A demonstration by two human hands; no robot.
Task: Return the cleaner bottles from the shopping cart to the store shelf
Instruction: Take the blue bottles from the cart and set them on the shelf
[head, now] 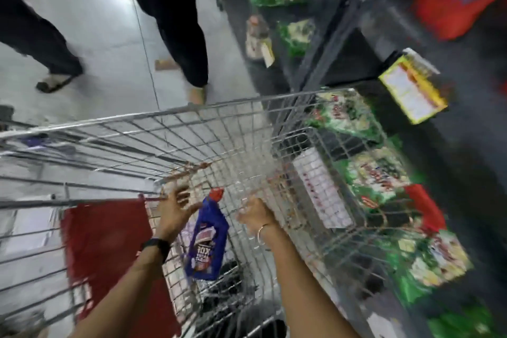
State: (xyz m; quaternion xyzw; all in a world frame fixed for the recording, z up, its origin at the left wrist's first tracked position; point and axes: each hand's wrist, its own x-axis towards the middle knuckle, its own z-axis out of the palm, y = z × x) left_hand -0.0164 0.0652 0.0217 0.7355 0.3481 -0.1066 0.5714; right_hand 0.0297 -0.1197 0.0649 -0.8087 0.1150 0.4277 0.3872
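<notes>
Hands reach down into the wire shopping cart (192, 129) from six o'clock. Left hand (175, 210), fingers spread and loose, sits just at nine o'clock of a blue cleaner bottle (206, 241) with a red cap, which lies inside the cart; whether the palm touches it I cannot tell through the blur. Right hand (255, 212), at three o'clock of the bottle, looks curled, grasping nothing I can make out. Store shelf (356, 44) with green packets runs from one to four o'clock. Another person's legs (178, 22) stand at twelve.
</notes>
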